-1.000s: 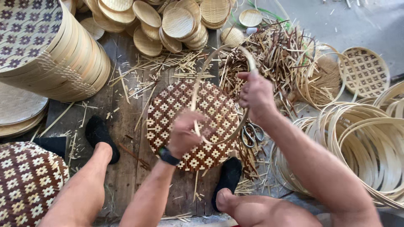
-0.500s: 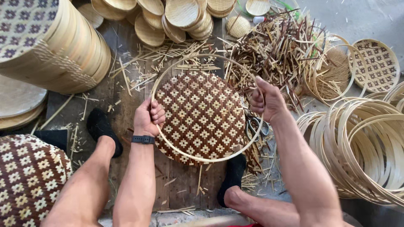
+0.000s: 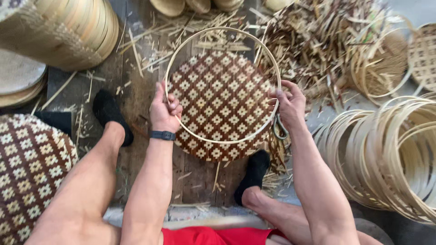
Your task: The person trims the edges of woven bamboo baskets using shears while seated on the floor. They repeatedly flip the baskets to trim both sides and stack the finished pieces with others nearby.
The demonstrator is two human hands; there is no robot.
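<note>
Here, in the head view, a pale bamboo hoop (image 3: 221, 140) lies over a round brown-and-cream woven mat (image 3: 222, 104) at the centre of the frame, on the plank floor (image 3: 141, 90). The left hand (image 3: 164, 110) has its grip closed on the hoop's left side, a dark band at the wrist; the right hand (image 3: 290, 103) pinches the hoop's right side. Loose bamboo scraps (image 3: 318, 45) pile at upper right, a stack of hoops (image 3: 386, 154) fills the right edge, and another woven mat (image 3: 27, 168) sits at lower left.
</note>
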